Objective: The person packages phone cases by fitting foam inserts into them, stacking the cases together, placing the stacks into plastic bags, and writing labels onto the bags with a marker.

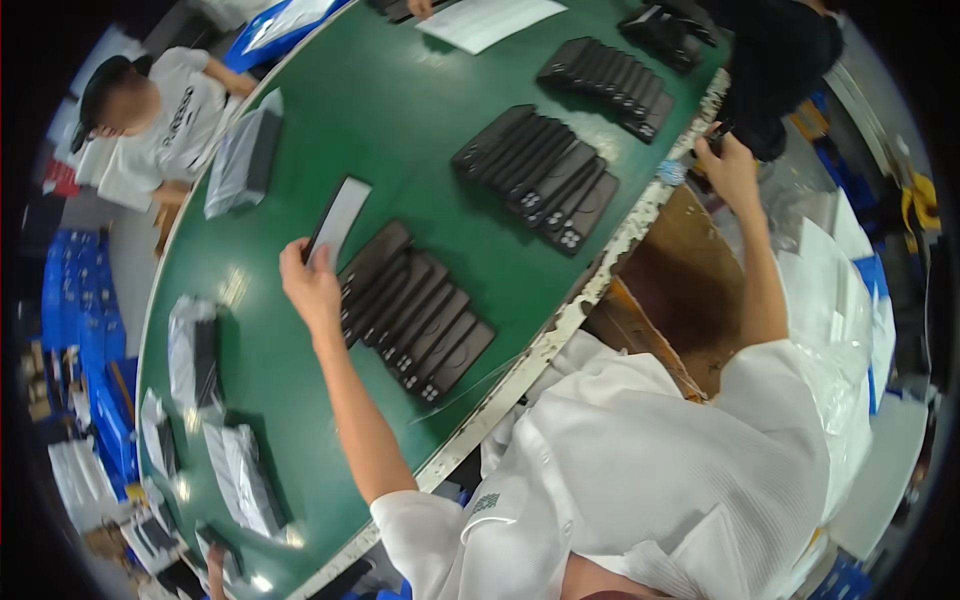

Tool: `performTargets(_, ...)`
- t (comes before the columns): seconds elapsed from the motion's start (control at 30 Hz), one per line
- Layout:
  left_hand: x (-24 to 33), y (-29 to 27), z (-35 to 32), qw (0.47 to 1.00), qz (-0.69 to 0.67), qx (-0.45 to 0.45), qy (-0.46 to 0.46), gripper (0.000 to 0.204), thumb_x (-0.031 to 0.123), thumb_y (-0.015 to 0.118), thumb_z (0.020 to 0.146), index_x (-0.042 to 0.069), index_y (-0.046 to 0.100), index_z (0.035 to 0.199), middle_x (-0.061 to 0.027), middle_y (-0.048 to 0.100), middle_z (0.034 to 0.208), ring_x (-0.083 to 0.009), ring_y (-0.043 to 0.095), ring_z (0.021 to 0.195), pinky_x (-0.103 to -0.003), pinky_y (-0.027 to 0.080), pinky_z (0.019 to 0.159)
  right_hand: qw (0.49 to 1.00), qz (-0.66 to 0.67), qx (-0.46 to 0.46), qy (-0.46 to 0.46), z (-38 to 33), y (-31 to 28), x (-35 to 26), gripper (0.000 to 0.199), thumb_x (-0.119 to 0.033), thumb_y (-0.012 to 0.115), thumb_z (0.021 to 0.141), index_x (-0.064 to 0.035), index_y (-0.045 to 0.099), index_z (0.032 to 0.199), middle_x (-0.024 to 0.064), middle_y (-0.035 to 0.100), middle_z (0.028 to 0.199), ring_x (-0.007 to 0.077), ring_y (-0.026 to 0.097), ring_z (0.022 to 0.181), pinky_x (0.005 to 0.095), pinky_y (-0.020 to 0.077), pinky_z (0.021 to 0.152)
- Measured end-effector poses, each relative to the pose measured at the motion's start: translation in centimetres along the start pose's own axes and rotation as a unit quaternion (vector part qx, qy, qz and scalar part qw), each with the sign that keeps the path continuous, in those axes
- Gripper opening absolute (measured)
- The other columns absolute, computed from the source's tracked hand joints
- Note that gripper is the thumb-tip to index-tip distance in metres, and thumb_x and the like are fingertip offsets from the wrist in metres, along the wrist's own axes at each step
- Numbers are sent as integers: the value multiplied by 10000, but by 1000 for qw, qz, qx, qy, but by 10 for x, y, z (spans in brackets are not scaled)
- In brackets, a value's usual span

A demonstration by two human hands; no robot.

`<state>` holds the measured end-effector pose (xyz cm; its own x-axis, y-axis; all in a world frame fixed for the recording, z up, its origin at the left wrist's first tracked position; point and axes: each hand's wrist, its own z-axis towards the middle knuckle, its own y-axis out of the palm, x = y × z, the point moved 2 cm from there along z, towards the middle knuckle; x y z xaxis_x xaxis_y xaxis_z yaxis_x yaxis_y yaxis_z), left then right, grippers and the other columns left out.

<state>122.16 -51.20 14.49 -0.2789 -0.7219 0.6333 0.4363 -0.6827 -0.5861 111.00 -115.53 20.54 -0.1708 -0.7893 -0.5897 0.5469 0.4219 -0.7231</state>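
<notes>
My left hand (pixel 313 285) grips a flat, oblong piece (pixel 340 215), black at the edge with a pale grey face, tilted above the green table. Just right of that hand lies a fanned row of flat black oblong pieces (pixel 425 315), overlapping one another, with small round marks at their near ends. Out at the table's right edge, my right hand (pixel 733 170) is closed around a small dark thing (pixel 720 130) that is too small to make out. Between the hands sits a second row of black pieces (pixel 540 175), and a third row (pixel 605 85) lies farther off.
Several grey plastic-wrapped packs (pixel 245 160) line the left side of the green table (pixel 290 400). A white sheet (pixel 490 22) lies at the far end. An open cardboard box (pixel 690 270) stands beside the chipped table edge. A person in a cap (pixel 165 120) is across the table; another in dark clothes (pixel 785 60) is at far right.
</notes>
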Motion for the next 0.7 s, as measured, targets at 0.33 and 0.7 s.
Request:
performTargets(0.33, 102, -46, -83, 972, -164, -103, -132, 246, 79, 807, 931, -24, 672, 1107, -106, 706, 1031, -216, 657, 967, -341, 527, 920, 994, 8, 59, 95, -64, 35, 23, 497, -465, 769, 995, 2, 643, 1107, 88, 637, 821, 219, 590, 734, 388, 524, 724)
performTargets(0.7, 142, -56, -172, 976, -54, -210, -3, 440, 121, 836, 876, 124, 744, 1306, -108, 648, 1438, -360, 554, 1383, -466, 473, 1101, 725, 401, -535, 168, -216, 133, -193, 522, -424, 508, 1159, 30, 759, 1214, 44, 743, 1020, 85, 628, 854, 257, 492, 734)
